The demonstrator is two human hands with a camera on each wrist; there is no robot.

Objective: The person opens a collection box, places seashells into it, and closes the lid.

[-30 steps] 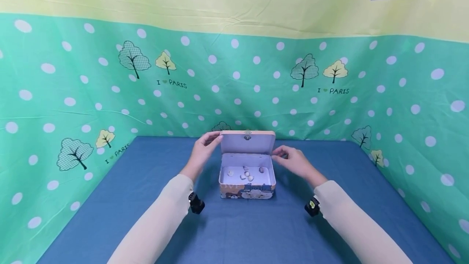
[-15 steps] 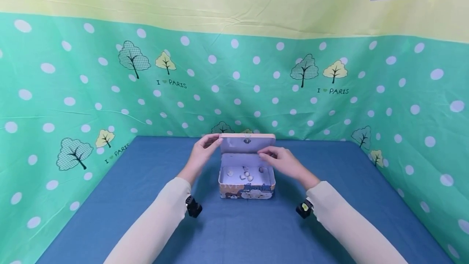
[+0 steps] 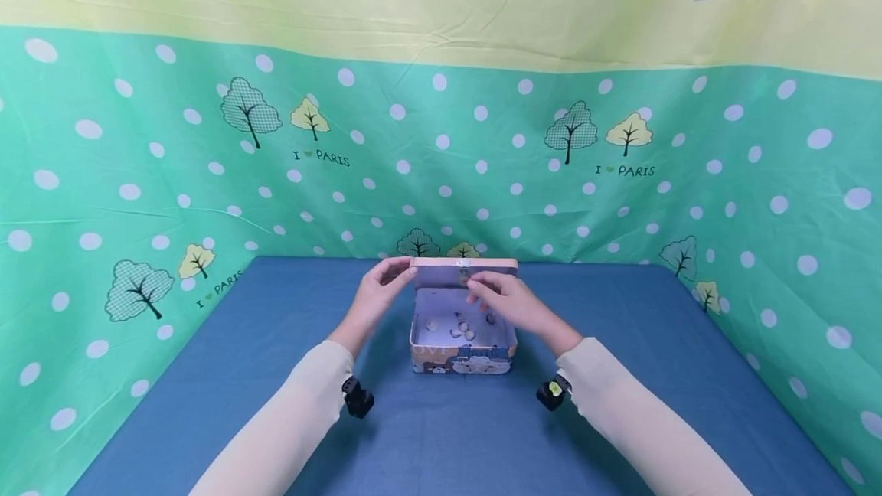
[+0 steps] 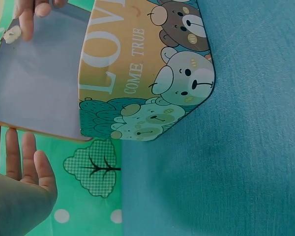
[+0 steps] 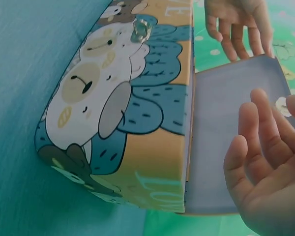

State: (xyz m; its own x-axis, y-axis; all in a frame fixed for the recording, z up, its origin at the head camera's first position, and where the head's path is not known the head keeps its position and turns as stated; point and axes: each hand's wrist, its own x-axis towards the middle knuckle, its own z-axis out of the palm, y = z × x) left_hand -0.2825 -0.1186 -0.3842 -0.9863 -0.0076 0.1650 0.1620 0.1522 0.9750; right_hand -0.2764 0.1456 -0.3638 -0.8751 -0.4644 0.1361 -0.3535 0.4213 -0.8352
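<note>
A rectangular tin box [image 3: 430,363] printed with cartoon bears stands on the table, its hinged lid [image 3: 437,275] raised and tilted over it. My left hand [image 3: 375,293] holds the lid at its upper left corner, thumb at the edge and other fingers behind. Before the lid's inner face is my right hand [image 3: 520,302], its fingers [image 5: 247,120] loosely bent and the thumb near the metal clasp [image 5: 282,106]. Nothing shows in that hand; contact with the clasp cannot be told. Several small shell-like pieces [image 3: 468,334] lie on the box's floor.
A blue cloth [image 3: 455,435] covers the table. Around its back and sides hangs a green and yellow curtain [image 3: 372,128] with dots and trees. Each wrist wears a small black camera, such as the left one [image 3: 358,398].
The lid has tipped forward and lower, my left hand moving with it. My right hand has moved left, from beside the box's right edge to before the lid near the clasp.
</note>
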